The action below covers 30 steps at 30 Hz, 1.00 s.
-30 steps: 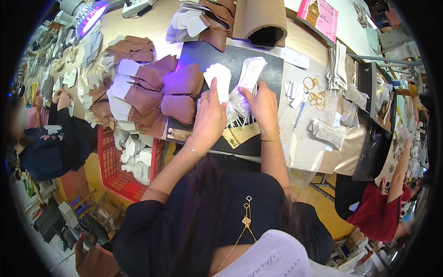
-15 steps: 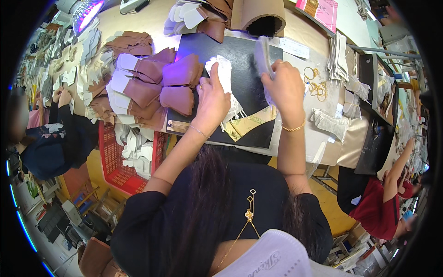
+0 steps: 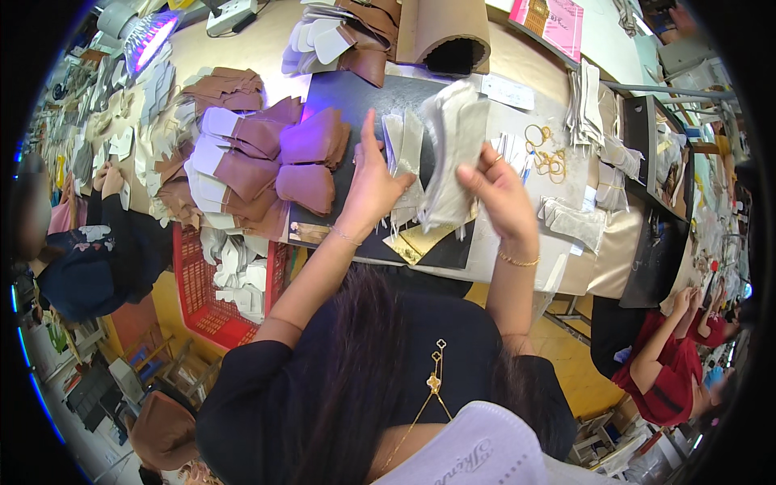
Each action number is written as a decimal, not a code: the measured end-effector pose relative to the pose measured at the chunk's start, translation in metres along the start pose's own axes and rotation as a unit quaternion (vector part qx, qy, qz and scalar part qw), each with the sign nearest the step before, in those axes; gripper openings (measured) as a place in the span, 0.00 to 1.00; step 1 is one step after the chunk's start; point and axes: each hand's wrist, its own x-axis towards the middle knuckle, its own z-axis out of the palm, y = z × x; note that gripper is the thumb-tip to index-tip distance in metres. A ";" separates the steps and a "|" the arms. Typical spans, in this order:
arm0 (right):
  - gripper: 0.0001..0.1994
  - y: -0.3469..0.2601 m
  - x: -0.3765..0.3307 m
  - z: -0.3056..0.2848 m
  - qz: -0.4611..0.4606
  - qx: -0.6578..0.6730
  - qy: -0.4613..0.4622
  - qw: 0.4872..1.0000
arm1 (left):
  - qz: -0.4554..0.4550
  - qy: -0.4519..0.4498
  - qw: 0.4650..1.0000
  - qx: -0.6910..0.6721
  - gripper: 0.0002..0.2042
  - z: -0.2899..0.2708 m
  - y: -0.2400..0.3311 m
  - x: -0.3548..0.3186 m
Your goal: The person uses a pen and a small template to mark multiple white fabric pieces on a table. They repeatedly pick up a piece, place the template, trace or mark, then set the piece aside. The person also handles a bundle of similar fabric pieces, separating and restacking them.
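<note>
Over the black mat (image 3: 360, 87) on the tabletop (image 3: 271, 44), holds a grey-white stack (image 3: 453, 153) of long shaped pieces in the right hand (image 3: 509, 198). Grasps it from the right, setting the thumb on its face and closing the right grip on it. Overlaps, at its near end, a yellowish patterned piece (image 3: 419, 245) at the near side of the mat. Just left of it, lays the left thumb across the near part of a narrower pale stack (image 3: 408, 141), with the left hand (image 3: 372, 190) along its left side. Points the left index finger toward the far side; cannot tell whether to call the left grip released or grasping the pale stack. Farther left, shows piles of brown pieces (image 3: 250, 174), some with white ends, beside the mat. At the far side, carries a tan cardboard roll (image 3: 440, 20). To the right, shows loose yellow rubber bands (image 3: 554, 170). Near left, below the tabletop, has a red basket (image 3: 192, 283) of white pieces (image 3: 242, 279).
</note>
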 end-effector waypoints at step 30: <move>0.26 0.053 -0.050 -0.016 -0.063 -0.562 0.111 0.818 | 0.189 -0.411 0.864 0.221 0.26 -0.037 0.046 0.045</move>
